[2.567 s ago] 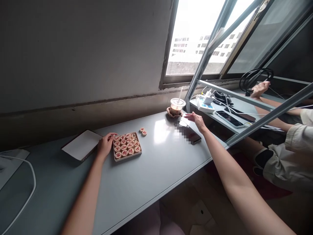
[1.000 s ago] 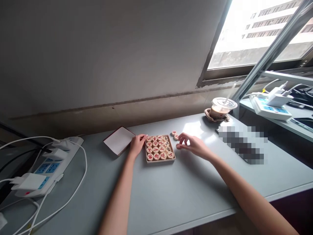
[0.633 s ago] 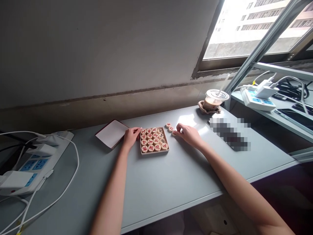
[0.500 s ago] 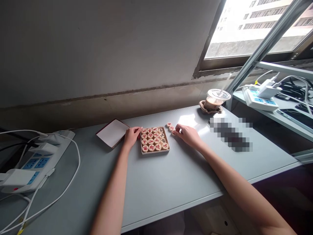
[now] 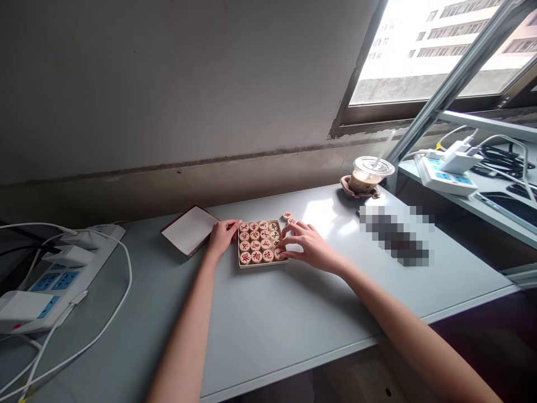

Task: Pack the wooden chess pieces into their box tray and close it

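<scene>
A shallow square box (image 5: 264, 266) holds rows of round wooden xiangqi pieces (image 5: 255, 245), most with red characters and a few with dark ones. My left hand (image 5: 222, 235) is closed at the box's upper left edge, fingers and thumb on its rim. Over the box's right side, my right hand (image 5: 308, 246) has its thumb and fingertips around a xiangqi piece (image 5: 276, 244) in the right column, partly hidden by the fingers. Just beyond the box's far right corner lie loose pieces (image 5: 287, 216), one partly behind my right hand.
The box lid (image 5: 189, 230) lies inside up, left of my left hand. A lidded drink cup (image 5: 367, 173) with a straw stands in a carrier at the back right, near a blurred-out item (image 5: 394, 235). A power strip (image 5: 62, 280) with white cables occupies the left; another (image 5: 444, 173) sits on the right shelf.
My right hand has moved left from the loose pieces beside the box to the pieces in its right column. My left hand stays at the box's left edge. The view has shifted slightly.
</scene>
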Available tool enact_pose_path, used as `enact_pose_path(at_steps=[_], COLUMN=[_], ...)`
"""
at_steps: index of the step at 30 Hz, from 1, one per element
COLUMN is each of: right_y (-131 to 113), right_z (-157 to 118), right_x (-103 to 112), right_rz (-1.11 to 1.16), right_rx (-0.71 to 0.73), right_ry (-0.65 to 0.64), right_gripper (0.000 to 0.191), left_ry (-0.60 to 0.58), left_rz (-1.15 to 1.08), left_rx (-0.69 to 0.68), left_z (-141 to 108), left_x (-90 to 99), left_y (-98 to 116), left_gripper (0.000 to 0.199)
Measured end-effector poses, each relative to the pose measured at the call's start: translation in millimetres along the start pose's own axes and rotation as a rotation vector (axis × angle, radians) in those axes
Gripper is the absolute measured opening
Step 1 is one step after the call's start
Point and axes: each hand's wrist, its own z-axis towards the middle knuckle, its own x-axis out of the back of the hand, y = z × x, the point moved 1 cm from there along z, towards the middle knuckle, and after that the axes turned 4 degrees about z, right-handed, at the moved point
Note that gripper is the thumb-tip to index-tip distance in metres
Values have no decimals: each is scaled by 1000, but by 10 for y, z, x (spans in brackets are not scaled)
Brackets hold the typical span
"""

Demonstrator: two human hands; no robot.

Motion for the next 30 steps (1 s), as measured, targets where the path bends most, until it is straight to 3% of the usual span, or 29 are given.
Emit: enact_pose_path(at_steps=[4, 8, 13, 19, 22, 26, 30], right_y=[-28, -14, 255, 541, 460, 277, 169], right_z=[7, -1, -90, -131, -87, -1, 87], right_x=[-60, 61, 229, 97, 49, -35, -244], right_rz=[110, 289, 489, 146, 32, -131, -263], right_rx=[-47, -79, -203, -463, -402, -374, -340], right_ry=[-47, -80, -113, 95, 157, 339, 233], right_gripper=[17, 19, 25, 22, 21, 32, 44], left_ry=[7, 5, -4, -3, 0, 0, 1], left_rz=[5, 14, 9, 24, 17, 24, 30], left_rx=[-4, -31, -38, -30, -40, -37, -44], left_z=[5, 5, 11, 22, 15, 1, -1], left_x=[-2, 0, 1, 7, 8, 9, 10], left_y=[-9, 2, 6, 5, 10, 17, 20], left_gripper=[42, 41, 41, 40, 40, 40, 41])
